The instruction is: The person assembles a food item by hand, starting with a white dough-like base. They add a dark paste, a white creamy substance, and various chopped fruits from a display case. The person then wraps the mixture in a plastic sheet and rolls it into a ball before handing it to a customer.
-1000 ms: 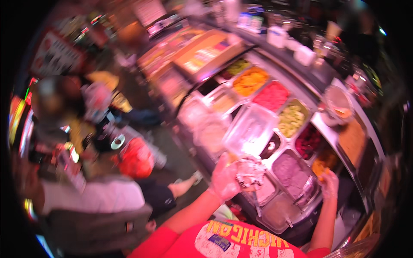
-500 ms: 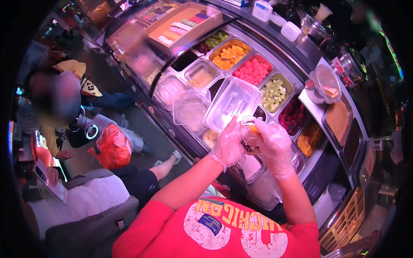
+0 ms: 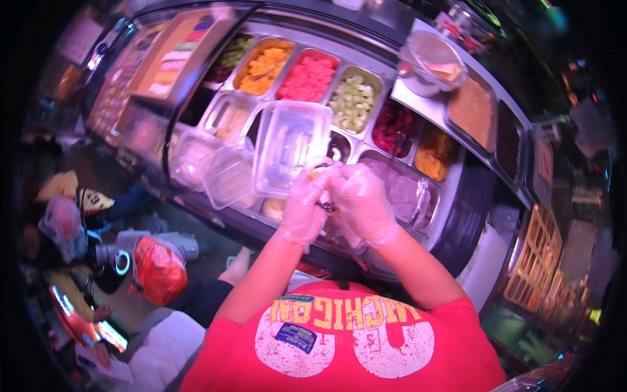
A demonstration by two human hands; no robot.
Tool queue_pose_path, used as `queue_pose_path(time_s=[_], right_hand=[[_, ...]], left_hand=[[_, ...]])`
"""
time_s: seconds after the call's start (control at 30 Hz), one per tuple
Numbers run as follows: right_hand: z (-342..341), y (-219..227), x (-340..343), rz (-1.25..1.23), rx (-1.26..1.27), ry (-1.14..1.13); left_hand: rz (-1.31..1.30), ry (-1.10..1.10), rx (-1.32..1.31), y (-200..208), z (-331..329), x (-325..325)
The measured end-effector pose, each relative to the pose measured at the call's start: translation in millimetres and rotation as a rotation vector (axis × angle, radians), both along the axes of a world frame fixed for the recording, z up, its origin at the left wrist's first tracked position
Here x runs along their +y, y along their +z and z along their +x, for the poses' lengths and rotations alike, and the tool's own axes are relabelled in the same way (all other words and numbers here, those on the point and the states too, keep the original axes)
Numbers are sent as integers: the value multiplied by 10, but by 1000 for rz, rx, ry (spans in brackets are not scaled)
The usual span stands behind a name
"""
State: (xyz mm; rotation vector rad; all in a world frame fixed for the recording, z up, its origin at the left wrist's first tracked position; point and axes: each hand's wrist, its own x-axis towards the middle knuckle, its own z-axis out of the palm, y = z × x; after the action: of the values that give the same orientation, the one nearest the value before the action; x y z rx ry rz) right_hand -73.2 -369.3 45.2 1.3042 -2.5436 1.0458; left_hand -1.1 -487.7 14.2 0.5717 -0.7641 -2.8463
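Note:
My left hand [image 3: 304, 206] and my right hand [image 3: 361, 202], both in clear plastic gloves, meet over the near part of a food counter. Between their fingers is a small dark-specked food piece [image 3: 324, 201] with a bit of yellow at its top. The gloves cover most of it, so its kind cannot be told. Fingers of both hands are bent and pressed around it. Just beyond my left hand, a clear plastic container [image 3: 266, 171] lies over the metal pans. Beside it is another clear plastic tub [image 3: 225, 176].
Pans hold orange cubes [image 3: 264, 67], pink cubes [image 3: 307, 78], pale green cubes [image 3: 353, 101], dark red pieces [image 3: 393, 127] and yellow-orange pieces [image 3: 434, 153]. At the right back stands a clear bowl [image 3: 424, 62] beside a brown-filled tray [image 3: 471, 114]. People and an orange-red bag [image 3: 157, 268] are at left.
The view has swung, so the counter sits further left and higher. My hands have drawn closer together around the food piece, and its yellow bit is now more covered.

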Motion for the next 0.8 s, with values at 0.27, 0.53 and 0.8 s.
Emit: queue_pose_path(time_s=[0.27,0.53,0.8], right_hand=[[-415,-50,697,-29,-49,-164],[-1667,-1307,1160,580,-626,-732],[-2132,-1776,1282,420,-1067,-927]], left_hand=[[23,-88,-105,-77,-251,32],[-14,-172,-89,-144,-590,213],[82,-220,-95,-212,-842,240]])
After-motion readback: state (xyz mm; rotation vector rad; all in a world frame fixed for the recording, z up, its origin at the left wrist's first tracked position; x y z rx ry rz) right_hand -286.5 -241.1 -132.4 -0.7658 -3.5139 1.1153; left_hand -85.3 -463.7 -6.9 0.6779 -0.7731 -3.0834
